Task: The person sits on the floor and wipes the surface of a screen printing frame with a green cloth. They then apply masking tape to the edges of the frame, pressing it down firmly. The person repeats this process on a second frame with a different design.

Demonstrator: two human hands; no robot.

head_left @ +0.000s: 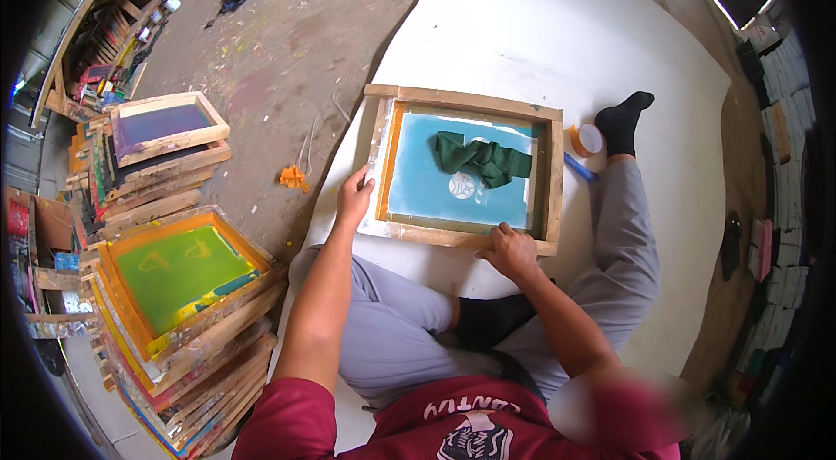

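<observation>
A wooden-framed printing screen (427,234) with blue mesh lies on the white sheet in front of my crossed legs. My left hand (355,196) grips its left side, fingers curled at the edge. On the near side, toward the right corner, my right hand (510,249) is closed over the wooden bar. A crumpled dark green cloth (483,162) rests on the mesh, next to a pale round design (461,187). Just beyond the frame's right side are a roll of tape (587,141) and a blue stick-like tool (580,167), near my foot.
At the left stand stacks of wooden screens, topped by a green-mesh screen (187,273) and a purple-mesh screen (164,123). An orange crumpled scrap (293,178) lies on the stained floor. Cluttered shelves (113,51) line the far left. The white sheet (557,25) extends away from me.
</observation>
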